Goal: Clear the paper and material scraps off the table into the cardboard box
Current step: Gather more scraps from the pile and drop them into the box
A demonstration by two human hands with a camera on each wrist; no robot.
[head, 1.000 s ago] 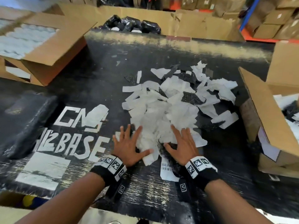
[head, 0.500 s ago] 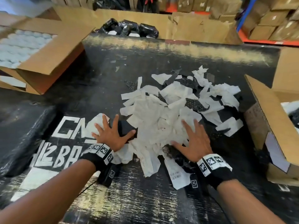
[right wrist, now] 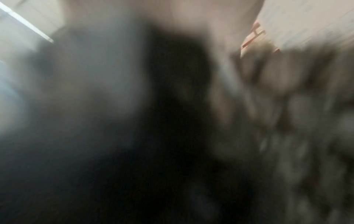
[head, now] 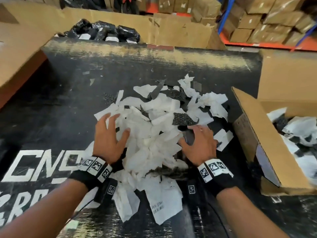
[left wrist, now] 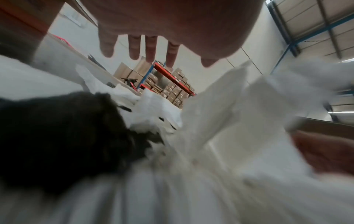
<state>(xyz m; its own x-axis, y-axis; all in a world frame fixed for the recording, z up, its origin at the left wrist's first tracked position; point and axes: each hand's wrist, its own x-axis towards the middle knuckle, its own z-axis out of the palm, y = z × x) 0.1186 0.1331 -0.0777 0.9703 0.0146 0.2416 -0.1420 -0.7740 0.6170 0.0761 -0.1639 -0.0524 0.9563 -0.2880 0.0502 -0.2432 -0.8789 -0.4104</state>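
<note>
A heap of white paper scraps (head: pixel 154 134) mixed with black material scraps (head: pixel 184 119) lies mid-table. My left hand (head: pixel 113 129) rests on the heap's left side with its fingers spread and straight. The left wrist view shows those fingers (left wrist: pixel 150 48) stretched out above the white paper scraps (left wrist: pixel 210 121). My right hand (head: pixel 199 140) presses against the heap's right side, knuckles up, fingertips sunk among the scraps. The right wrist view is only blur. The cardboard box (head: pixel 248 133) stands open at the right table edge, with scraps inside (head: pixel 301 127).
A labelled slip (head: pixel 163 201) and loose paper lie near me behind my wrists. An open carton (head: pixel 20 57) flanks the left side. Black wrapped bundles (head: pixel 103 31) sit beyond the far edge. White lettering (head: pixel 42 165) marks the black table (head: pixel 68 109). Stacked boxes (head: pixel 265 19) fill the shelves.
Both hands slid away from me into the heap, and the left moved right onto it. The scraps are bunched higher between my hands, leaving a few slips behind.
</note>
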